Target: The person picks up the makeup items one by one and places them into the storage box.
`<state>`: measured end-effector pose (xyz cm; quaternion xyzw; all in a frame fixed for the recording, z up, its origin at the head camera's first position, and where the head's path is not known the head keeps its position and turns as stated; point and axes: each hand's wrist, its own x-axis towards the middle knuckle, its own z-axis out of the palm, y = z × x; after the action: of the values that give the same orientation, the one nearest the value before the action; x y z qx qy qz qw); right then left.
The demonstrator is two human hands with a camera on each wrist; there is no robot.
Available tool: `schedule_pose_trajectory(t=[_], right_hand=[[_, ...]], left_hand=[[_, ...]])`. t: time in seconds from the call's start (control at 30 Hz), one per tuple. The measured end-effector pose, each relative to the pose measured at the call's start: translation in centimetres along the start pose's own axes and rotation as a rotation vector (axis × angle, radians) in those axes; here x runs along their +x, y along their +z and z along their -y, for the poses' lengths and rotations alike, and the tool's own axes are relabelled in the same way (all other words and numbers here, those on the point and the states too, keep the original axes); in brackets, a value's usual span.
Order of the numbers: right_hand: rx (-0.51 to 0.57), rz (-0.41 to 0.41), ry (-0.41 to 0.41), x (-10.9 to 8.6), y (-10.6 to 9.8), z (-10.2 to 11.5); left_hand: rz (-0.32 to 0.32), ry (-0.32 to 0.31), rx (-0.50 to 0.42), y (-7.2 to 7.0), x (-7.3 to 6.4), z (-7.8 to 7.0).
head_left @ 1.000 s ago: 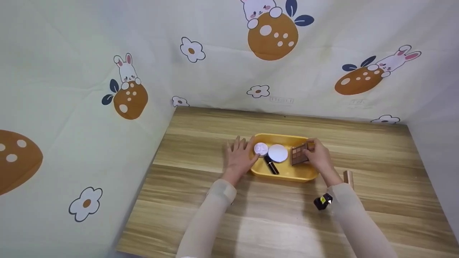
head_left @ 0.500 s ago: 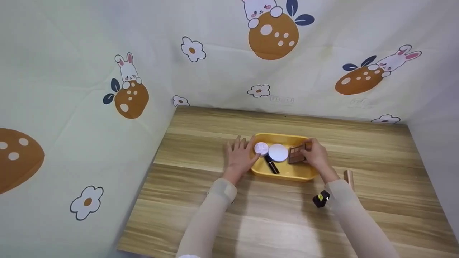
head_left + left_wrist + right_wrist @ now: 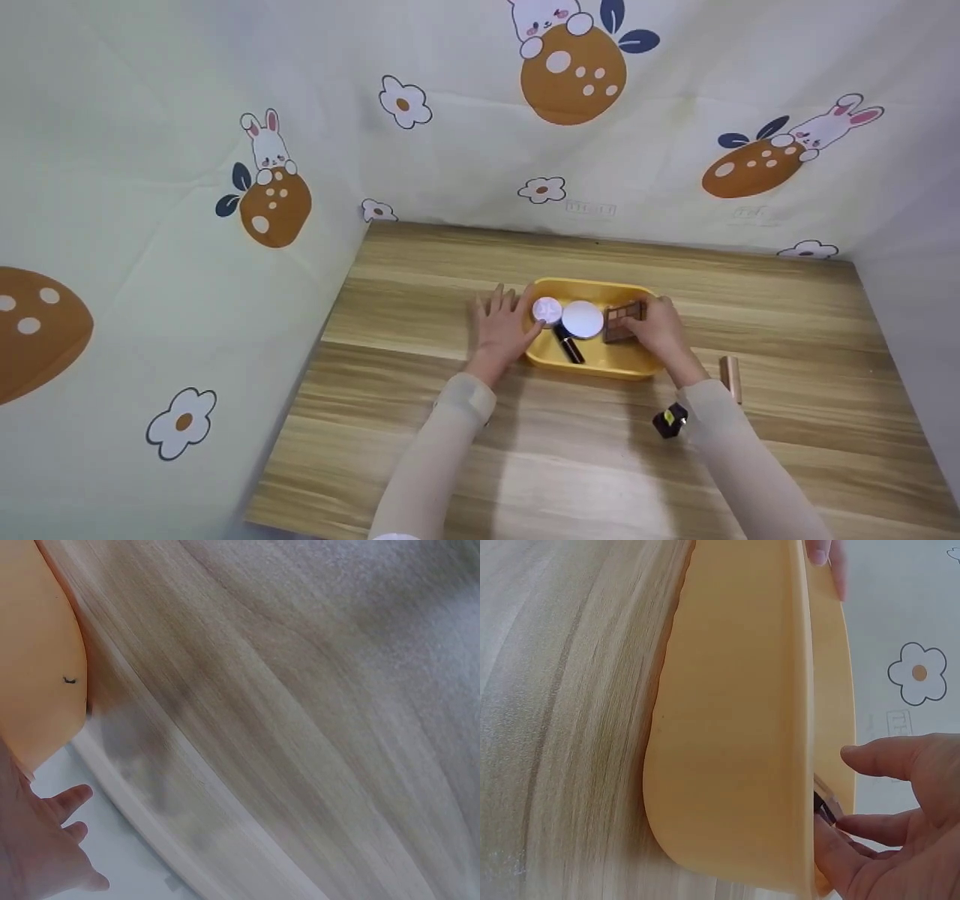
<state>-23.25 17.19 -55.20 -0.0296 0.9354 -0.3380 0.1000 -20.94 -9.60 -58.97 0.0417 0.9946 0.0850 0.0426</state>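
Observation:
A yellow plastic basket (image 3: 611, 363) stands on the wooden table. My right hand (image 3: 661, 330) reaches over its right end and pinches a brown eyeshadow palette (image 3: 616, 322), which leans inside. In the right wrist view only an edge of that palette (image 3: 826, 799) shows past the basket wall. My left hand (image 3: 499, 335) rests at the basket's left end, fingers spread, thumb over the rim. Beside that thumb lies a small round pale-lidded jar (image 3: 547, 310). Right of it is a white round case (image 3: 582, 320), and below them a black tube with a gold band (image 3: 570, 348).
By my right sleeve, on the table, are a small black bottle-like item with a yellow label (image 3: 670, 421) and a rose-gold cylinder (image 3: 730, 379). A pale cloth with rabbit prints (image 3: 457, 165) hangs behind and to the sides of the table.
Within the basket, the palette has shifted slightly left and its tilt has changed, my right hand moving with it. My left hand stays at the left end.

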Motion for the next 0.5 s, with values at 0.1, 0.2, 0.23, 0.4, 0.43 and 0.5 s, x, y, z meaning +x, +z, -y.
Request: schedule_pose_trajectory(t=[0.1, 0.2, 0.23, 0.4, 0.43, 0.5], right_hand=[[-0.017, -0.004, 0.023, -0.01, 0.14, 0.08], [-0.02, 0.0, 0.037, 0.0, 0.18, 0.15], [-0.017, 0.004, 0.041, 0.02, 0.18, 0.13], [-0.003, 0.014, 0.024, 0.02, 0.21, 0.29], [0.003, 0.018, 0.023, 0.01, 0.23, 0.33], [0.008, 0.022, 0.024, -0.04, 0.27, 0.43]], left_hand=[[-0.013, 0.008, -0.014, 0.04, -0.03, 0.03], [-0.018, 0.011, -0.02, 0.07, -0.04, 0.07], [-0.015, 0.009, -0.02, 0.06, -0.04, 0.08], [-0.008, 0.0, -0.009, -0.02, 0.0, 0.1], [-0.005, 0.0, -0.005, -0.04, 0.0, 0.09], [-0.003, 0.0, 0.002, -0.08, 0.02, 0.07]])
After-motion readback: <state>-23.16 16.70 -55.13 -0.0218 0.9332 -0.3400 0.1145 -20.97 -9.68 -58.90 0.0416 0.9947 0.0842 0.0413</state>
